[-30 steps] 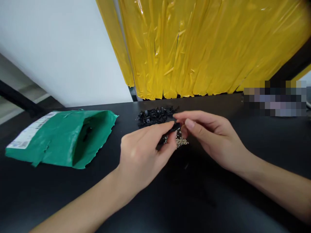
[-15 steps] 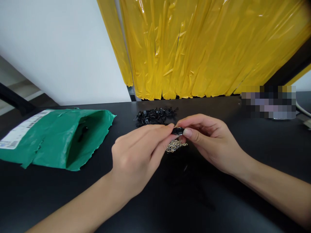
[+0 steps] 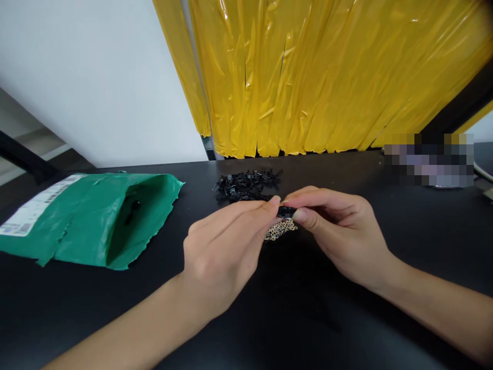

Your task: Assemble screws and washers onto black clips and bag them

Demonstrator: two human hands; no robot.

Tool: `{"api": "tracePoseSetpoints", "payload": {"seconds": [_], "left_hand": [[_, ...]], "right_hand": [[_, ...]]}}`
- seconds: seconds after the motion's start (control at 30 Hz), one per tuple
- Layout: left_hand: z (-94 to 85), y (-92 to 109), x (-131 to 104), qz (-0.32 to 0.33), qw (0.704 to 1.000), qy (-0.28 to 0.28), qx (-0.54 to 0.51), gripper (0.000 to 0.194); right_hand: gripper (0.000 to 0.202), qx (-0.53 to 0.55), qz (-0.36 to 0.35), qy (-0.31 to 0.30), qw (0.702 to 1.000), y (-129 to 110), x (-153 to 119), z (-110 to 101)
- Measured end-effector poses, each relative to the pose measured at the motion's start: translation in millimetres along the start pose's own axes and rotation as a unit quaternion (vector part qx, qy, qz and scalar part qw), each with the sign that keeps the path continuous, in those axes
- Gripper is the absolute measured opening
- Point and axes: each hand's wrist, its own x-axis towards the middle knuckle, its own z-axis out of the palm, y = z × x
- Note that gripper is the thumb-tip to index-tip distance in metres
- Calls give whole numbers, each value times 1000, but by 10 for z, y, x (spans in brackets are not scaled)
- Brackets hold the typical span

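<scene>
A small black part (image 3: 286, 211) is pinched between both hands near the middle of the view. My left hand (image 3: 231, 246) grips its left end between thumb and fingers. The thumb and fingers of my right hand (image 3: 342, 231) hold its right end. Just below and behind the part lies a cluster of small brass-coloured rings (image 3: 280, 229), partly covered by my left hand. Farther back is a pile of small black pieces (image 3: 246, 185), its front edge behind my left fingers.
On the left of the black table (image 3: 308, 318) lies an open green bag (image 3: 84, 221) with a white label and something dark inside. A blurred-out object (image 3: 431, 162) sits at the back right, near a cable. Yellow plastic sheeting (image 3: 308, 77) hangs behind the table.
Both hands have shifted slightly to the right with the black part between them. My right hand has turned a little, and its fingertips sit slightly lower.
</scene>
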Motion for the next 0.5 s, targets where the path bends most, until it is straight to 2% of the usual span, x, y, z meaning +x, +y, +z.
{"api": "tracePoseSetpoints", "payload": {"seconds": [0.3,0.4,0.5], "left_hand": [[13,23,34,-61,997,39,-28,14],[-2,15,30,-53,997,51,-33,14],[-9,-16,22,-33,998,31,-55,20]], "right_hand": [[21,-11,-27,8,1000,-53,23,23],[18,-1,-13,13,1000,-66,15,37],[16,26,3,18,999,-71,17,39]]}}
